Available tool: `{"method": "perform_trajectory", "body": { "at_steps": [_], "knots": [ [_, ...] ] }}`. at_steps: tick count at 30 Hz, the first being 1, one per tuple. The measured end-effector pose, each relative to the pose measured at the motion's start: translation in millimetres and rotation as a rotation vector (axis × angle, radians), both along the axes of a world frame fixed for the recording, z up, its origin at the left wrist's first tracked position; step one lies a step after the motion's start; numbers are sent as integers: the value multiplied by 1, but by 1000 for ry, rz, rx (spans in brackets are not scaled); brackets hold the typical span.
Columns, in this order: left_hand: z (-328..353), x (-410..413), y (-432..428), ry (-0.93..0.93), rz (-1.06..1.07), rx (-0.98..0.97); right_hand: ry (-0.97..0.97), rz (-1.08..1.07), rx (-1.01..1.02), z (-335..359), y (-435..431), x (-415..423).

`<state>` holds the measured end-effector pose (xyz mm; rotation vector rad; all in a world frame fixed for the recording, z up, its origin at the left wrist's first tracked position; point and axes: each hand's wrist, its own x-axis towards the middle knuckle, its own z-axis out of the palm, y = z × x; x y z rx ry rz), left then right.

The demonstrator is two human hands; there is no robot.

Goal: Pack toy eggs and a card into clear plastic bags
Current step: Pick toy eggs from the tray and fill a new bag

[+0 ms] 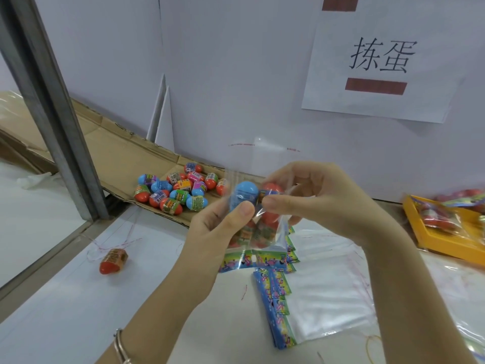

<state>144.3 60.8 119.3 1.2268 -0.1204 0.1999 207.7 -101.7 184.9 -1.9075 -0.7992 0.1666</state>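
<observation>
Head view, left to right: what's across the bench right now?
Grey metal post → lone red toy egg → pile of red and blue toy eggs → held-up clear plastic bag of eggs → yellow tray.

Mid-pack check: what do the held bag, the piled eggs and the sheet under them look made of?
The bag: thin clear plastic film, glossy, with glare streaks and contents showing through. The eggs: likely hard plastic, smooth shiny shells with printed bands. The sheet: brown cardboard, matte, creased, seemingly corrugated.
</observation>
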Motion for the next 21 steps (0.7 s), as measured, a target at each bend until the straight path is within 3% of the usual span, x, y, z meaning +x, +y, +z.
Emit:
{"method": "perform_trajectory", "body": {
  "at_steps": [3,12,21],
  "knots": [
    [1,1,2,-24,-27,20,13,3,28,-1,0,0],
    [-3,3,2,52,159,-66,4,-64,62,-21,11,-13],
    [1,-1,-10,-1,15,-66,46,-181,245,-38,-11,-29]
  ]
}}
